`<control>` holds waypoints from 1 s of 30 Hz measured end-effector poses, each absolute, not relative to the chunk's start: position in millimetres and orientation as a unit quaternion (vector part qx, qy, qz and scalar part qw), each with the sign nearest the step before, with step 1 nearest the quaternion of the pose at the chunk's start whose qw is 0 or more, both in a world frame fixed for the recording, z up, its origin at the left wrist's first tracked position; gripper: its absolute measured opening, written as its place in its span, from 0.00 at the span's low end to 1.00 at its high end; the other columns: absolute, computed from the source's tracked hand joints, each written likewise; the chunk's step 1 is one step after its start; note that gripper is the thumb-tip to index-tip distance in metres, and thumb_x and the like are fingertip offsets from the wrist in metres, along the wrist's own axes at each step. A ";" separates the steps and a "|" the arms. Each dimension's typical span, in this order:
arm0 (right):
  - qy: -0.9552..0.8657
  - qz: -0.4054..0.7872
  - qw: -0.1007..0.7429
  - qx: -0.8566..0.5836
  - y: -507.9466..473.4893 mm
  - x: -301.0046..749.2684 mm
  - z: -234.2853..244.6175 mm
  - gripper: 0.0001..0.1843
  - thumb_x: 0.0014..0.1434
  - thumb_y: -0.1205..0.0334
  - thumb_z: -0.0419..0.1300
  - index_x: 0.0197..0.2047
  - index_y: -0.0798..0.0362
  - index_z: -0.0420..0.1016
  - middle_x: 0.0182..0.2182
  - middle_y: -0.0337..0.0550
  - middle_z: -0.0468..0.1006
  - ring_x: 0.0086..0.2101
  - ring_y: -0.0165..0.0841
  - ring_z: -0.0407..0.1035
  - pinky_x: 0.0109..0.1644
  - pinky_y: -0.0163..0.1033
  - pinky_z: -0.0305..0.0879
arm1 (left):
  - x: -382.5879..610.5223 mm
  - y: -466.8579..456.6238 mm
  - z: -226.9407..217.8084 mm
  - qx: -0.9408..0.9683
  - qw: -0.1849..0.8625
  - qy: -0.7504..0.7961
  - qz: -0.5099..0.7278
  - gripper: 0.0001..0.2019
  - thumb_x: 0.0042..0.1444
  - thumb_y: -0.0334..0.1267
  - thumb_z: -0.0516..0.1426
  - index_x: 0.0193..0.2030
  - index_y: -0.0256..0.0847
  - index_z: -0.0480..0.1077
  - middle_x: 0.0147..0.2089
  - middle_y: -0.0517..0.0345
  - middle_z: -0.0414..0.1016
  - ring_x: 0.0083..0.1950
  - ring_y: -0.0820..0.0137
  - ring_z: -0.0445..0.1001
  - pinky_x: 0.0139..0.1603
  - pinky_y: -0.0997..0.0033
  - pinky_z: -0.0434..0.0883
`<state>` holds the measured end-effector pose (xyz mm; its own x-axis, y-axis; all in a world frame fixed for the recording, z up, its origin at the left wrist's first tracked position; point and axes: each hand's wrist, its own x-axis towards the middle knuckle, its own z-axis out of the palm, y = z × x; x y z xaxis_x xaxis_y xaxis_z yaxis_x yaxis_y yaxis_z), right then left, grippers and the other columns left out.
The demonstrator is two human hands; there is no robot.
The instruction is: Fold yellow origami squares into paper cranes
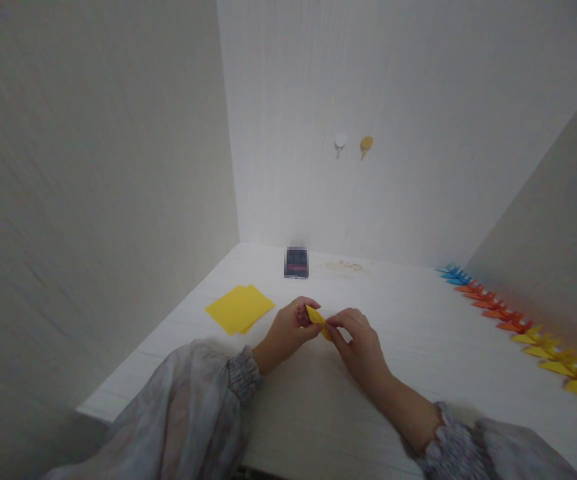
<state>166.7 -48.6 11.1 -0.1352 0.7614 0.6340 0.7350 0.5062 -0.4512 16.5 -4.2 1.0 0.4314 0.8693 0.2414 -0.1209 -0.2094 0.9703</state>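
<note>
From where I stand, a small folded piece of bright yellow paper is up between the person's two hands just over the white tabletop, the left hand pinching it from one side and the right hand nipping its near end between fingertips. Beside the left hand lie flat, square yellow paper sheets, overlapping; beyond sits a blurred dark rectangular object, while a row of blue, orange-red and yellow folded-paper figures lines the right side.

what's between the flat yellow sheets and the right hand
The left hand, then the folded paper, lie between the sheets and the right hand in the head view.
</note>
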 end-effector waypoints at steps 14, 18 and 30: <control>-0.734 0.159 0.420 -0.510 -49.6 163.7 11.8 0.04 0.53 0.65 0.53 0.27 0.53 0.66 0.25 0.40 0.70 0.27 0.30 0.63 0.32 0.36 0.60 | 13.2 -7.3 5.9 0.693 0.497 0.297 0.431 0.13 0.43 0.28 0.57 0.38 0.36 0.65 0.32 0.58 0.70 0.32 0.75 0.68 0.34 0.75 0.65; -0.726 0.180 0.434 -0.502 -49.7 163.9 13.4 0.05 0.53 0.62 0.54 0.27 0.53 0.67 0.24 0.40 0.71 0.27 0.30 0.63 0.32 0.35 0.61 | 13.8 -7.8 5.3 0.693 0.500 0.293 0.428 0.13 0.44 0.29 0.57 0.39 0.36 0.64 0.34 0.57 0.70 0.34 0.74 0.69 0.36 0.73 0.66; -0.705 0.199 0.469 -0.494 -50.4 167.1 15.2 0.04 0.53 0.62 0.55 0.28 0.52 0.67 0.24 0.39 0.69 0.27 0.30 0.63 0.33 0.35 0.60 | 18.0 -11.8 12.1 0.598 0.633 0.240 0.430 0.17 0.42 0.37 0.62 0.39 0.35 0.64 0.30 0.61 0.68 0.32 0.77 0.68 0.35 0.74 0.64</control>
<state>167.1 -50.4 15.2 -0.0721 0.8828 0.4642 0.5098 0.4326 -0.7436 18.0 -11.8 12.1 0.5158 0.8305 0.2105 -0.2572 -0.0843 0.9627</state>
